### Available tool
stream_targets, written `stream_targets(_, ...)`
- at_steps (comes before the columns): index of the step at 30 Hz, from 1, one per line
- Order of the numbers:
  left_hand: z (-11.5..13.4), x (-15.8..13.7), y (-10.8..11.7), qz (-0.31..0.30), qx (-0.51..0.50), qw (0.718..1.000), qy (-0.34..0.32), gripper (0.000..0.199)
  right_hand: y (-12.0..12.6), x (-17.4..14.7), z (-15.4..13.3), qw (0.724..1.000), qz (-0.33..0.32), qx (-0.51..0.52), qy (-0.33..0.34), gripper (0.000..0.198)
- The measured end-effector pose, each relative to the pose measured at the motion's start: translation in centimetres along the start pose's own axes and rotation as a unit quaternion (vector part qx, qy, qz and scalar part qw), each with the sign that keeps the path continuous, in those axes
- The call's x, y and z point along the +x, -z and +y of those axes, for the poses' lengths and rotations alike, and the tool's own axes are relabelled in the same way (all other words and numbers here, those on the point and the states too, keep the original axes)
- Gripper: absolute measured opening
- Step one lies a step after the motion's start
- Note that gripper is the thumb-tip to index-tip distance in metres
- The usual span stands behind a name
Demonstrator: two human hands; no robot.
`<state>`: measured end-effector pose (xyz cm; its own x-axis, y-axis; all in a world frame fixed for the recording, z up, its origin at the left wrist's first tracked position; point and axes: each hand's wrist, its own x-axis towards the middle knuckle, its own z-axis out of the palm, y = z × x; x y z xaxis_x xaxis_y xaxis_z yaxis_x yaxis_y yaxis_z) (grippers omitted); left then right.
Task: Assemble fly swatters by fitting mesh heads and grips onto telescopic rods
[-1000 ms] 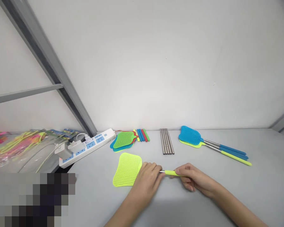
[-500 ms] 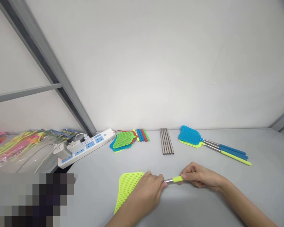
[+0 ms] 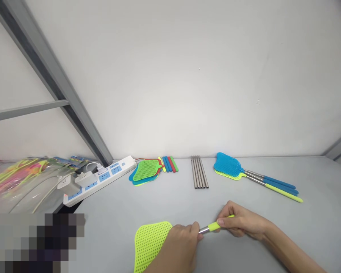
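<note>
A yellow-green fly swatter (image 3: 151,242) with a perforated head lies across the front, its metal rod running to the right. My left hand (image 3: 182,242) is closed around the rod close to the head and hides part of both. A short bare piece of metal shows between my hands. My right hand (image 3: 238,220) grips the yellow-green handle sleeve (image 3: 215,226), which sits over the rod's right end. The sleeve's far tip pokes out above the right fingers.
Loose swatter heads (image 3: 146,170) and coloured handle sleeves (image 3: 170,164) lie at the back, beside several metal rods (image 3: 199,172). Swatters with handles (image 3: 229,165) are stacked at right. A power strip (image 3: 102,180) and plastic-wrapped items (image 3: 22,178) stand at left.
Both hands and the swatter have shifted slightly lower in view. The right fingers have slid along the sleeve, and its tip now shows beyond them.
</note>
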<state>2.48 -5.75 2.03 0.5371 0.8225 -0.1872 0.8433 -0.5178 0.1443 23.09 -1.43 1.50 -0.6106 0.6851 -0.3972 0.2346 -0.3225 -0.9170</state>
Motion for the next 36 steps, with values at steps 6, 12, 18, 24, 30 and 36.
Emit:
stream_targets(6, -0.1, 0.0, 0.2, -0.017, 0.005, 1.0, -0.005, 0.018, -0.4, 0.2, 0.0, 1.0, 0.0, 0.028, 0.001, 0.031)
stream_targets(12, -0.1, -0.1, -0.4, 0.012, 0.009, 1.0, -0.01, 0.016, -0.6, 0.0, -0.1, 0.995, -0.021, 0.097, -0.018, 0.028)
stream_targets(18, -1.7, 0.4, 0.3, 0.102, -0.011, 0.994, -0.04, 0.022, -1.5, 0.2, -0.2, 0.989, 0.016, 0.144, -0.023, 0.029)
stream_targets(24, -2.7, 0.8, 1.0, 0.14, -0.053, 0.988, -0.049, 0.024, -1.7, 0.3, -0.7, 0.986, 0.041, 0.159, -0.026, 0.032)
stream_targets(30, -2.8, 0.8, 1.6, 0.135, -0.096, 0.985, -0.056, 0.027, -1.5, 0.3, -1.0, 0.983, 0.038, 0.179, -0.031, 0.031)
stream_targets(36, -3.1, 1.0, 1.3, 0.156, -0.106, 0.981, -0.046, 0.024, -1.6, 0.4, -0.7, 0.979, 0.029, 0.203, -0.019, 0.033)
